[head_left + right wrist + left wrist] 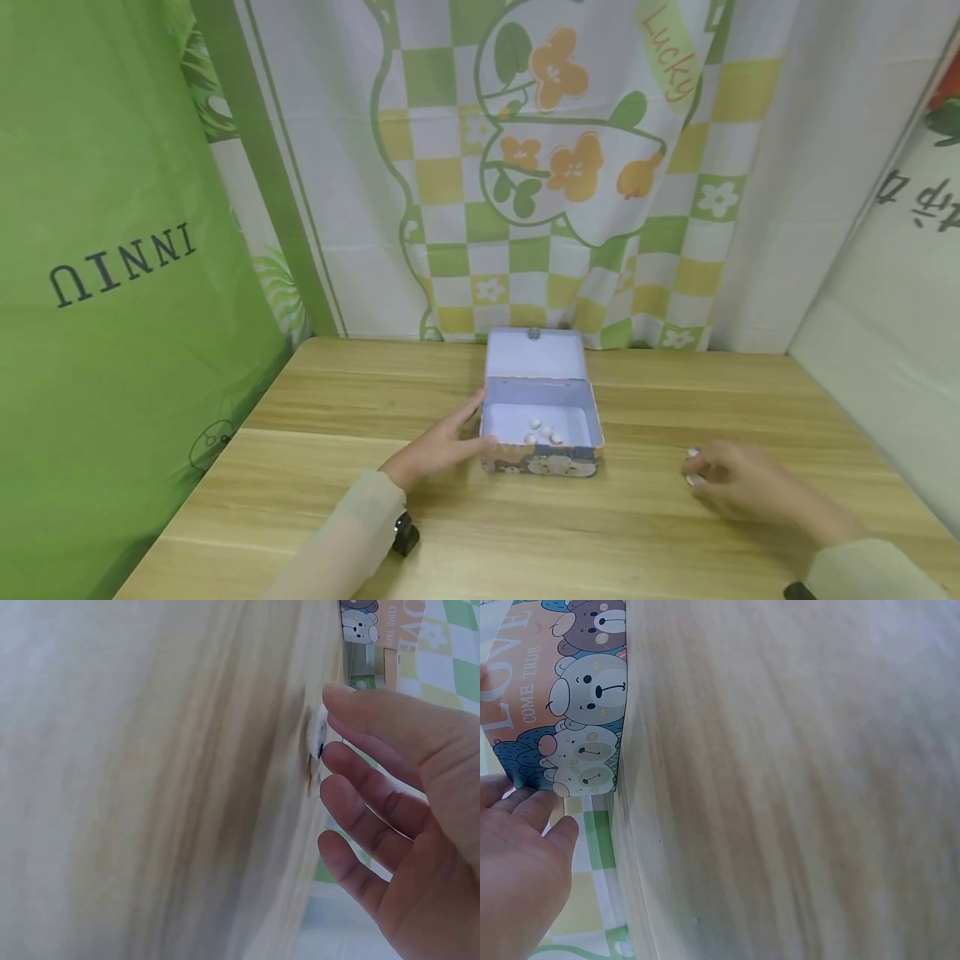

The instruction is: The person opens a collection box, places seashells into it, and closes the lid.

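Note:
A small tin box [540,462] with a pale lilac inside and cartoon bears printed on its front stands with its lid raised. Several small white roundish pieces [546,432] lie on its floor. My left hand [442,446] rests against the box's left side, fingers fairly straight, thumb by the front corner. To the right of the box, my right hand [738,479] is low over the table with fingers loosely bent. At its fingertips are two more white pieces, one of them a white piece [316,733] close to the thumb. A firm pinch cannot be seen.
The wooden table [300,492] carries the box near its back edge. Behind hangs a checked, flowered curtain [517,233]. A green cloth [135,350] hangs at the left, a white one [885,333] at the right. Both wrists wear dark devices.

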